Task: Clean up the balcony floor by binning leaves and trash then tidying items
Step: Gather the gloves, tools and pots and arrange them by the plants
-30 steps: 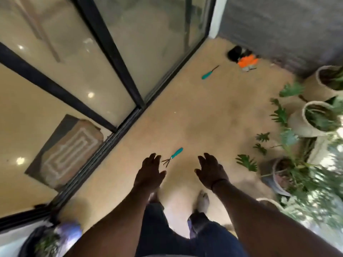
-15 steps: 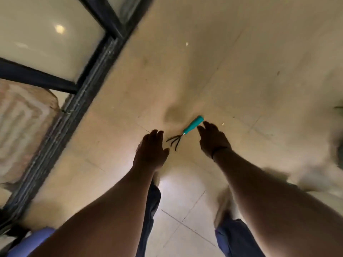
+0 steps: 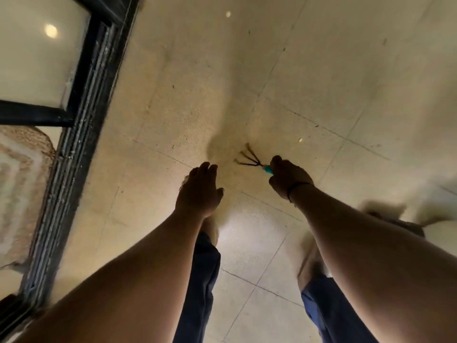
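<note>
A small hand rake (image 3: 249,160) with dark metal prongs and a teal handle sits just above the beige tiled floor. My right hand (image 3: 288,178) grips its teal handle, so only a short bit of teal shows by my fingers; the prongs point up and to the left. My left hand (image 3: 200,191) hovers beside it to the left, fingers straight and holding nothing. A few small pale scraps (image 3: 300,140) lie on the tiles beyond the rake.
A black sliding-door track and frame (image 3: 81,125) runs along the left, with glass and a patterned mat (image 3: 17,184) behind it. My legs in dark blue trousers (image 3: 201,280) stand below. Something pale and blurred (image 3: 385,211) sits at the right.
My right hand closed round the rake's teal handle, and the rake turned so its prongs point away. I have bent lower, so the floor looks closer.
</note>
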